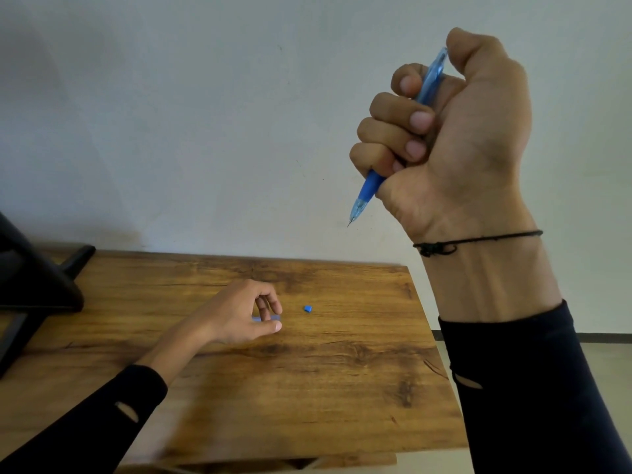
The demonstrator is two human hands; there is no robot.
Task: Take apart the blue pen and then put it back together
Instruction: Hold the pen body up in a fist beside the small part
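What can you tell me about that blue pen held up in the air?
The translucent blue plastic pen is gripped in the raised right hand, fingers wrapped round its barrel and the thumb pressed on its top end. A darker blue grip section leads to a clear cone and a thin metal tip, which sticks out. It is tilted, tip pointing down and left, well above the brown wooden table. Only the hand touches it.

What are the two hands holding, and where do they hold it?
The right hand grips the blue pen around its barrel, tip down. The left hand pinches a small pale blue piece at the table.
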